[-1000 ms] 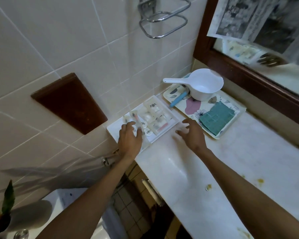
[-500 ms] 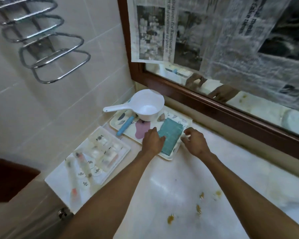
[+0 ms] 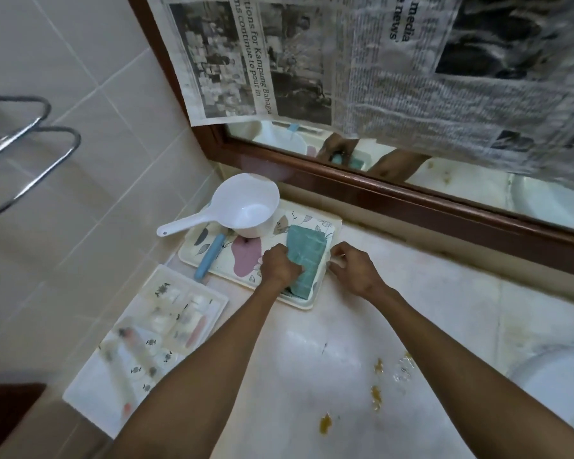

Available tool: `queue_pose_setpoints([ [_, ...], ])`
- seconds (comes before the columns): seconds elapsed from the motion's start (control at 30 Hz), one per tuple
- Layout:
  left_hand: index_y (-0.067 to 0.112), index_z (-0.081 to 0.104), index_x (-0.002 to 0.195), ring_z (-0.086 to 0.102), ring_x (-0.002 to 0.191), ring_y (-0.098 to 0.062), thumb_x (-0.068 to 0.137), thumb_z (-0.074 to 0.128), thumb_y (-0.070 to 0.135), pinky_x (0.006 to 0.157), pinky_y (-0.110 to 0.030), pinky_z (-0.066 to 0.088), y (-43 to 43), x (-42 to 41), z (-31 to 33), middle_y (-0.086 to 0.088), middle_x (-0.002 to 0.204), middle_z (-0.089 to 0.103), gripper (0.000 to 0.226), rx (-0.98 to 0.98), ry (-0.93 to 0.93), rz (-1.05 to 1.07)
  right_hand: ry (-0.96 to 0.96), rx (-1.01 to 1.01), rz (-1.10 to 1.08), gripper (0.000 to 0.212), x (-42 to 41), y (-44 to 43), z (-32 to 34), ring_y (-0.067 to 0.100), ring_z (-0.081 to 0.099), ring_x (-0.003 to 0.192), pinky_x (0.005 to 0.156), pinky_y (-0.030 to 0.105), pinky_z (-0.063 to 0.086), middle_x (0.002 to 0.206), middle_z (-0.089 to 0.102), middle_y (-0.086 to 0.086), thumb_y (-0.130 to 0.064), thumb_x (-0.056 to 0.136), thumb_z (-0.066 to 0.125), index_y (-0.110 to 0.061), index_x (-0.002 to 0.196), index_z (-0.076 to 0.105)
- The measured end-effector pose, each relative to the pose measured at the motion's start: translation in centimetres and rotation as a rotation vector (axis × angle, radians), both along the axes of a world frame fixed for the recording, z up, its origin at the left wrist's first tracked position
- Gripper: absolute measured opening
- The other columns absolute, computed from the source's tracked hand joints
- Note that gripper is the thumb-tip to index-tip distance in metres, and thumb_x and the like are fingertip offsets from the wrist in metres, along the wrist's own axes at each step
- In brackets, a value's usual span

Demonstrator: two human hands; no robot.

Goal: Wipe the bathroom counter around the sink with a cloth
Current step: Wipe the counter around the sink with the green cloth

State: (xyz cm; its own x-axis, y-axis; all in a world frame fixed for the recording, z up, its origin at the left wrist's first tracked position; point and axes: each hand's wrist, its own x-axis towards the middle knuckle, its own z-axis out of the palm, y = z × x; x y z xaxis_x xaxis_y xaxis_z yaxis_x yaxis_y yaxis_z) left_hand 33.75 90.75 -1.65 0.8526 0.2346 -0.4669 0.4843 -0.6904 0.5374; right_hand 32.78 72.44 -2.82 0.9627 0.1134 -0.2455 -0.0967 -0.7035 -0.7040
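A folded teal cloth lies on a flower-patterned tray at the back of the pale marble counter. My left hand grips the cloth's left edge, fingers curled over it, and its near end is lifted off the tray. My right hand pinches the tray's right rim beside the cloth. Yellow-brown stains spot the counter near me. The white sink shows at the right edge.
On the tray stand a white plastic dipper and a blue-handled tool. A clear box of small toiletries sits to the left by the tiled wall. Behind is a wood-framed mirror covered with newspaper. A chrome towel rack juts out left.
Both hands left the clear toiletries box and moved right to the tray. My left hand has closed on the cloth and raised its near end; my right hand holds the tray rim.
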Motion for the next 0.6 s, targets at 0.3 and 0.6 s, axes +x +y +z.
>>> queue_pose_setpoints([
  [0.3,0.011,0.069,0.117,0.068,0.105,-0.027,0.083,0.07,0.011,0.083,-0.03,0.051,-2.2,-0.5,3.6,-0.006,0.112,0.074,0.035,-0.173,-0.257,-0.112,-0.024,0.023,-0.215,0.028,-4.9,-5.7,1.8,0.026,0.06,0.109,0.092,0.034,0.046,0.12,0.064,0.006,-0.024,0.091,0.065,-0.012,0.116,0.061],
  [0.6,0.013,0.073,0.117,0.067,0.086,-0.013,0.08,0.08,0.008,0.064,-0.007,0.044,-14.2,-2.7,7.0,0.006,0.097,0.073,0.038,-0.379,-0.317,-0.524,-0.056,-0.081,-0.475,0.029,-11.1,-17.0,2.8,0.027,0.061,0.11,0.093,0.036,0.048,0.122,0.064,0.005,-0.026,0.091,0.064,-0.012,0.117,0.061],
])
